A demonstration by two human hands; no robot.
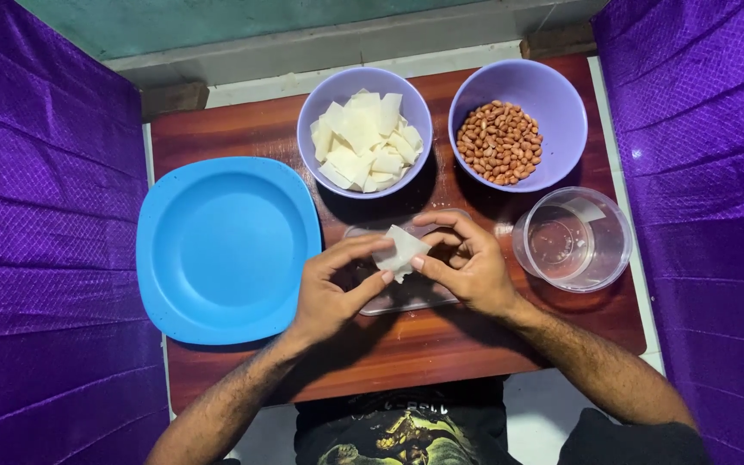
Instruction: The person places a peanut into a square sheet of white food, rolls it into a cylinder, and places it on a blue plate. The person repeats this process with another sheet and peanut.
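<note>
Both hands, left hand (331, 291) and right hand (468, 265), pinch one thin white dough square (399, 251) in their fingers (372, 284) over the brown wooden table (243, 129), between one empty blue plastic plate (221, 250), two lilac bowls (363, 82) and one clear cup (572, 239).

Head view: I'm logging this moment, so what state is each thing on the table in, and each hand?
Blue plate: bare, flat on the table.
Left bowl: filled with white wrapper squares.
Right bowl: partly filled with peanuts.
Clear cup: upright, open; contents unclear.
Clear tray: flat under the hands.
Wrapper piece: folded, pinched between both hands.
Left hand: holding the wrapper piece.
Right hand: holding the wrapper piece.
</note>
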